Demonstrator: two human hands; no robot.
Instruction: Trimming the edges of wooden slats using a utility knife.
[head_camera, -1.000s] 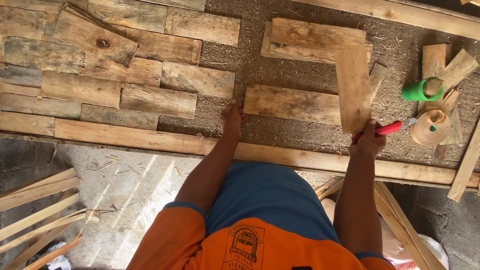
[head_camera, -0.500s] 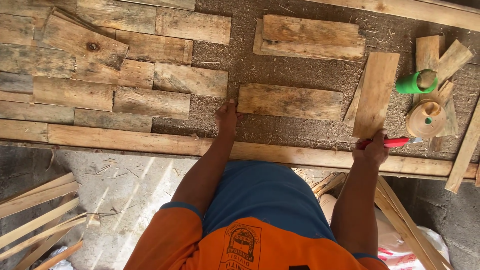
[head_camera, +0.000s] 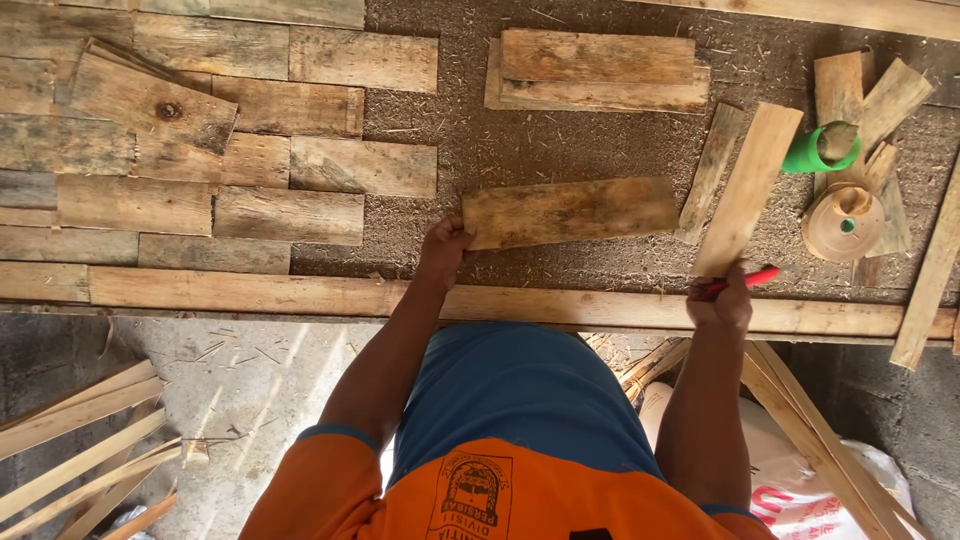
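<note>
Two hands busy: left hand (head_camera: 443, 243) grips the crosswise plank's (head_camera: 570, 211) near end at centre frame; right hand (head_camera: 722, 297) holds an angled slat (head_camera: 748, 188), perhaps also a red tool (head_camera: 760, 276).

Even daylight, soft, no glare. Planks (head_camera: 250, 150) on far left sharp w/ grain clear. Near left floor (head_camera: 200, 400) brighter, washed pale; thin shadows under sticks (head_camera: 70, 440). Orange shirt (head_camera: 480, 500) at near edge slightly soft, v. close to lens. Mild wide-angle bend at edges. No motion blur on hands.
</note>
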